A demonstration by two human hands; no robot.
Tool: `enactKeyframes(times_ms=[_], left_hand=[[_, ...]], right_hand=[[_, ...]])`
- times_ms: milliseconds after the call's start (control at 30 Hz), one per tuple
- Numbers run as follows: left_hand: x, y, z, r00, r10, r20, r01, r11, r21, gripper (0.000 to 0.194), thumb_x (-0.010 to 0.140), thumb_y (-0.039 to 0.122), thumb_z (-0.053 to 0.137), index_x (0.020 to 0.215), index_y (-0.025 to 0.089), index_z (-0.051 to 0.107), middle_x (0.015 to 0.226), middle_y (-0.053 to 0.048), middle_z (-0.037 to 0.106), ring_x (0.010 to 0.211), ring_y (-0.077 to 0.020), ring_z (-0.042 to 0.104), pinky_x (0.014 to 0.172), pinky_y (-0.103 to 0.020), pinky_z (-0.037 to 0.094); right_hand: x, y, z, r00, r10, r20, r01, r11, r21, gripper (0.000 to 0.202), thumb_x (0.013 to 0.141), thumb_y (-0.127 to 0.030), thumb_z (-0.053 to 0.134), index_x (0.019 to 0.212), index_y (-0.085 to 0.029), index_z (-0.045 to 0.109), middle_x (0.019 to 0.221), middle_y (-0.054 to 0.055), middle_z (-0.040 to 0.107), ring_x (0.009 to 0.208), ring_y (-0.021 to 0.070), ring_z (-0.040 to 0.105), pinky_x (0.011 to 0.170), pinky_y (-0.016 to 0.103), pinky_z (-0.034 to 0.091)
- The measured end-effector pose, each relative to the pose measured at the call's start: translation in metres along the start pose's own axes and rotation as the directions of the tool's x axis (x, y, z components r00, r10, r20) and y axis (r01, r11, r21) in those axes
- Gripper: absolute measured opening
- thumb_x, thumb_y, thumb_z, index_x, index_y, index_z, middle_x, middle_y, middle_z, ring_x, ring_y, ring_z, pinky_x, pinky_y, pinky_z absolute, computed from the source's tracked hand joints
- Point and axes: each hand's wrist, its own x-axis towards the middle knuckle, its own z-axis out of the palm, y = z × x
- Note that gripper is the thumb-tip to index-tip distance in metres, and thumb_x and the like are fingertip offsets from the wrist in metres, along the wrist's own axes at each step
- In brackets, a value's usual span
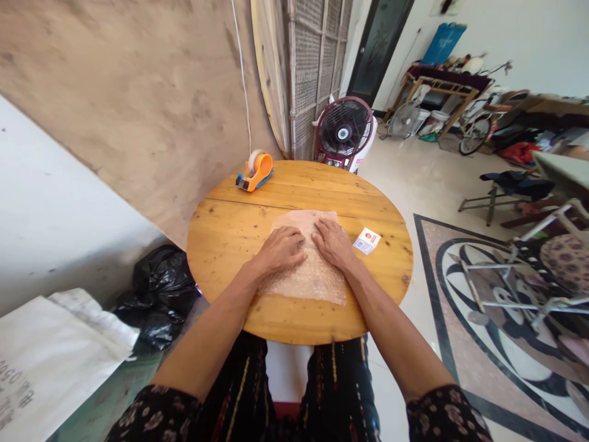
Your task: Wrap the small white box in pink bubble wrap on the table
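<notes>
A sheet of clear bubble wrap (306,279) lies flat on the round wooden table (381,212). My left hand (281,247) rests on the left part of the sheet, its fingers slightly bent and holding nothing. On the upper right part, my right hand (332,240) lies palm down with its fingers spread. A small white and red card or packet (367,240) is on the wood to the right of my right hand. Near the table's back left edge stands an orange tape dispenser (256,173) with a roll of tape.
Behind the table is a dark red fan (344,130). Black plastic bags (161,288) and a white sack (59,356) lie at the left. A metal-framed chair (510,270) stands at the right. A wooden board (138,80) leans at the back left.
</notes>
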Motion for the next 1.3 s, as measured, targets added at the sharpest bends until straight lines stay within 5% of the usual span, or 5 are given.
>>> enactKeyframes(times_ms=[1100, 1300], left_hand=[[-0.001, -0.004, 0.0, 0.997, -0.04, 0.06, 0.039, 0.999, 0.012, 0.052, 0.075, 0.05, 0.068, 0.117, 0.018, 0.062, 0.134, -0.013, 0.053, 0.125, -0.0325, 0.048, 0.106, -0.048, 0.038], [-0.003, -0.004, 0.0, 0.997, -0.043, 0.065, 0.043, 0.999, 0.01, 0.057, 0.076, 0.051, 0.067, 0.121, 0.016, 0.061, 0.138, -0.015, 0.051, 0.128, -0.033, 0.046, 0.108, -0.047, 0.036]], right_hand=[[-0.001, 0.002, 0.002, 1.0, 0.012, -0.012, -0.012, 1.0, -0.023, 0.043, 0.095, -0.024, 0.035, 0.131, -0.007, 0.052, 0.139, 0.019, 0.052, 0.131, 0.0282, 0.043, 0.107, 0.042, 0.035], [-0.007, -0.006, -0.014, 0.999, -0.016, -0.049, 0.016, 1.0, -0.003, 0.045, 0.093, -0.021, 0.036, 0.131, -0.004, 0.052, 0.142, 0.02, 0.049, 0.135, 0.0284, 0.041, 0.112, 0.043, 0.031]])
